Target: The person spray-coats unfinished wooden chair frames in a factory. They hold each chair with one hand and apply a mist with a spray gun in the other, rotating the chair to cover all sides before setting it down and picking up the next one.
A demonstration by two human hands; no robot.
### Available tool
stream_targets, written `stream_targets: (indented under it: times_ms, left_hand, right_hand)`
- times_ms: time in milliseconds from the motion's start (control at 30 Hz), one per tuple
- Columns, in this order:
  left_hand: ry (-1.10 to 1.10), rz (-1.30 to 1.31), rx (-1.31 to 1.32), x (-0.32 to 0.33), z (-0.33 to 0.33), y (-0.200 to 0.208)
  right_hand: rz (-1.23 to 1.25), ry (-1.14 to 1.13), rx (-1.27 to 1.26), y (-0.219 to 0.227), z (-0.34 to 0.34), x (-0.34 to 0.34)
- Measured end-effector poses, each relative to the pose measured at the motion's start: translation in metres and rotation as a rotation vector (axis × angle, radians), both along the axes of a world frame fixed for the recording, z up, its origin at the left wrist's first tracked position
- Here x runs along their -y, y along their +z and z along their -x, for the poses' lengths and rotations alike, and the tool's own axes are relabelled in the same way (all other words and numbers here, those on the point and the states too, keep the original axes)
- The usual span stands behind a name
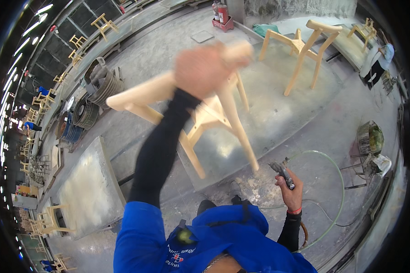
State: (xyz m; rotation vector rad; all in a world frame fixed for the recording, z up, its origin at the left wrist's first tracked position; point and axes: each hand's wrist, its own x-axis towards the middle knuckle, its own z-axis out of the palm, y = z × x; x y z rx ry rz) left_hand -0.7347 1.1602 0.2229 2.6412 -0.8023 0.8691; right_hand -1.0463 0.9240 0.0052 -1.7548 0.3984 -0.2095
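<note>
My left hand (202, 68), smeared by motion, is closed round the curved top rail of a pale wooden chair frame (234, 116) straight ahead of me. The frame has no seat panel, and it stands tilted in view over a grey metal-topped platform (282, 125). My hand and black-sleeved forearm hide part of its back. Lower right, my right hand (291, 193) grips a spray gun (282, 175) by its handle. A thin pale green hose (343, 195) loops away from the gun. The gun's nozzle end lies apart from the chair frame.
A second chair frame (300, 48) stands farther back on the platform. Another platform (89, 191) is at left, near stacked drums (86, 111). Fire extinguishers (222, 14) sit in a red stand behind. A paint-crusted bucket (370, 139) is at right. A person (379, 63) works at far right.
</note>
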Motion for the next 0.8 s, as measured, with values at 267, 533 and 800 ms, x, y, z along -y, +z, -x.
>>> stream_targets:
  times_ms: [267,533,800]
  left_hand:
    - [-0.537,-0.072,0.133,0.022,0.134,-0.100]
    - [-0.786,-0.052,0.189,-0.121,0.069,-0.127]
    - [-0.014,0.697,-0.334,-0.186,0.084,-0.152]
  right_hand:
    - [0.036,-0.196,-0.018,-0.035,0.029,0.052]
    - [0.017,-0.127,-0.047,-0.005,0.011,0.047]
    - [-0.082,0.057,0.056,0.009,-0.017,0.015]
